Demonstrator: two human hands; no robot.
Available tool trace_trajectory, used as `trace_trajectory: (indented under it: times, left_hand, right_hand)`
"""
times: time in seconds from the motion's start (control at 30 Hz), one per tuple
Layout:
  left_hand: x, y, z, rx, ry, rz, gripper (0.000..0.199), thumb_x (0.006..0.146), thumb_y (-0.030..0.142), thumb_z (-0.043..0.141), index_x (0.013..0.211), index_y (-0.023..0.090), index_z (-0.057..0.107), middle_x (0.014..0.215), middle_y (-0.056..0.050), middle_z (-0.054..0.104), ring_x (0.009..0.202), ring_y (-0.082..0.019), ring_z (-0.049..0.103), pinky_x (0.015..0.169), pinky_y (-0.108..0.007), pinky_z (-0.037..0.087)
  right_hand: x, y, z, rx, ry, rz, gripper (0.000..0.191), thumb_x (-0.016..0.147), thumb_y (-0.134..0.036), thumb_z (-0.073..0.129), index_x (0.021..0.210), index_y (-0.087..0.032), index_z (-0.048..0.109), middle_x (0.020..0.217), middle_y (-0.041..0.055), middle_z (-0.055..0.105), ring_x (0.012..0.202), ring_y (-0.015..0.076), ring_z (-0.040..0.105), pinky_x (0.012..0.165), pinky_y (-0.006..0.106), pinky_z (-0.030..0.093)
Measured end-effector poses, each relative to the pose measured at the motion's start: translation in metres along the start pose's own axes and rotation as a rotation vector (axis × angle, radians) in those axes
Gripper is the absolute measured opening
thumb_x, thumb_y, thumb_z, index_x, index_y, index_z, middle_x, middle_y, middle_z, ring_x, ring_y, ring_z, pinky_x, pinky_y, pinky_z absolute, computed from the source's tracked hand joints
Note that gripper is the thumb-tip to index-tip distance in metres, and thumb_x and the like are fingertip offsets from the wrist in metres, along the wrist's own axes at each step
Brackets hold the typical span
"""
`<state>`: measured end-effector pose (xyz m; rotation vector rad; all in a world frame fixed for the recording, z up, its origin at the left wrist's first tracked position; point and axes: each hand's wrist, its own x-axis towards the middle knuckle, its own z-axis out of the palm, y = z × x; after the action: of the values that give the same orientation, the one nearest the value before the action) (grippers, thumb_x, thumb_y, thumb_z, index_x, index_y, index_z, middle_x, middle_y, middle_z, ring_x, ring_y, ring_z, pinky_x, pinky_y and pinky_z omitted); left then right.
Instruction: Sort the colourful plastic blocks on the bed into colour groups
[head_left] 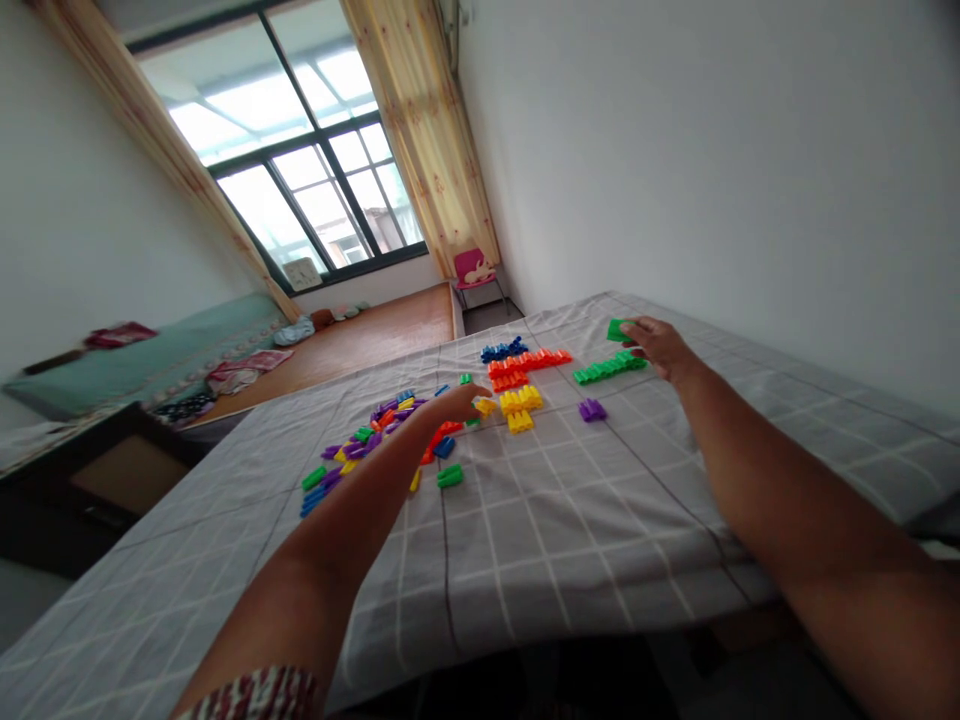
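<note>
My right hand (657, 345) pinches a green piece (618, 330) just above a row of green pieces (610, 368) lying on the grey checked cloth. Near the centre, my left hand (463, 402) is at a yellow piece (485, 407), its fingers closed and partly hidden. Small green bits show by those fingers, and I cannot make out exactly what they grip. Beside it lie yellow pieces (520, 402), orange-red rows (529, 366) and a dark blue group (504, 349). A purple group (592, 410) sits below the green row.
A mixed pile of coloured pieces (363, 436) spreads at the left, partly behind my left forearm. One green piece (450, 476) lies nearer me. Beyond the cloth (600, 540) are a wooden platform (375, 335), a pink chair (470, 268) and a dark cabinet (75, 500).
</note>
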<state>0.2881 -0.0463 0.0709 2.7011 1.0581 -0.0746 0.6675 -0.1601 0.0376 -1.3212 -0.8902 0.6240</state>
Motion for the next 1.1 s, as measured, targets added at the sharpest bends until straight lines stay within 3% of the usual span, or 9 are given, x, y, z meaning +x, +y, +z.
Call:
trace_trajectory:
  times: [0.07,0.2,0.3,0.4,0.53,0.63,0.73,0.87,1.1]
  left_hand:
    - [-0.001,0.0,-0.002,0.116,-0.075,0.031,0.048,0.068,0.009,0.063,0.114,0.021,0.068,0.113,-0.004,0.068,0.105,-0.02,0.061,0.094,-0.028,0.047]
    - [-0.004,-0.014,-0.027,0.2,-0.282,-0.071,0.048,0.059,0.005,0.066,0.103,0.021,0.072,0.085,-0.001,0.071,0.08,-0.019,0.065,0.077,-0.027,0.051]
    - [0.002,-0.022,-0.047,0.049,-0.118,-0.127,0.038,0.055,0.012,0.073,0.092,0.017,0.072,0.076,0.0,0.068,0.069,-0.015,0.062,0.066,-0.024,0.05]
    - [0.022,-0.01,-0.053,-0.283,0.081,-0.081,0.027,0.065,0.026,0.073,0.087,0.012,0.068,0.066,-0.001,0.064,0.06,-0.012,0.058,0.058,-0.023,0.049]
    - [0.062,0.039,-0.036,-0.657,0.12,0.087,0.027,0.072,0.027,0.069,0.092,0.01,0.069,0.074,-0.004,0.069,0.065,-0.011,0.061,0.065,-0.025,0.051]
    - [0.097,0.08,-0.016,-0.723,0.082,0.176,0.026,0.072,0.017,0.067,0.096,0.01,0.071,0.083,-0.006,0.071,0.072,-0.012,0.064,0.07,-0.025,0.053]
    - [0.129,0.109,0.005,-0.662,0.088,0.172,0.031,0.069,0.008,0.065,0.1,0.009,0.071,0.086,-0.008,0.072,0.071,-0.013,0.065,0.069,-0.027,0.054]
    - [0.159,0.124,0.03,-0.602,0.161,0.13,0.036,0.069,0.002,0.061,0.104,0.006,0.069,0.092,-0.012,0.073,0.073,-0.015,0.066,0.071,-0.03,0.056]
    - [0.178,0.12,0.056,-0.57,0.277,0.113,0.037,0.072,0.007,0.059,0.108,0.01,0.067,0.101,-0.01,0.072,0.091,-0.018,0.066,0.083,-0.032,0.053]
  right_hand:
    - [0.0,-0.001,0.0,0.029,-0.012,0.015,0.026,0.074,-0.035,0.067,0.094,-0.018,0.065,0.089,0.0039,0.07,0.067,0.0103,0.062,0.051,0.018,0.045]
    - [0.003,0.0,-0.002,0.168,-0.062,0.08,0.021,0.079,-0.031,0.063,0.098,-0.022,0.06,0.089,0.0011,0.068,0.067,0.0115,0.065,0.057,0.024,0.053]
    - [0.009,0.005,-0.005,0.213,0.002,0.067,0.023,0.08,-0.03,0.063,0.098,-0.022,0.054,0.087,0.0006,0.067,0.065,0.0116,0.066,0.057,0.025,0.054]
    - [0.017,0.014,-0.012,0.141,0.141,0.043,0.026,0.079,-0.035,0.064,0.096,-0.02,0.052,0.089,0.0025,0.069,0.061,0.0101,0.063,0.052,0.02,0.049]
    - [0.025,0.026,-0.023,-0.127,0.184,-0.003,0.029,0.08,-0.043,0.061,0.094,-0.017,0.058,0.089,0.0065,0.071,0.062,0.011,0.06,0.052,0.021,0.045]
    - [0.027,0.029,-0.022,-0.367,0.049,-0.167,0.03,0.085,-0.041,0.052,0.094,-0.017,0.066,0.09,0.0076,0.072,0.075,0.0154,0.063,0.065,0.026,0.049]
    - [0.027,0.027,-0.011,-0.593,-0.134,-0.377,0.032,0.089,-0.038,0.047,0.098,-0.017,0.071,0.097,0.0071,0.072,0.087,0.0181,0.064,0.079,0.029,0.048]
    - [0.026,0.026,0.007,-0.903,-0.288,-0.504,0.034,0.092,-0.035,0.044,0.102,-0.021,0.073,0.105,0.0065,0.072,0.1,0.0196,0.061,0.091,0.029,0.044]
    - [0.022,0.03,0.011,-1.19,-0.17,-0.4,0.044,0.095,-0.052,0.036,0.111,-0.032,0.07,0.119,0.002,0.069,0.106,0.0271,0.054,0.085,0.039,0.045]
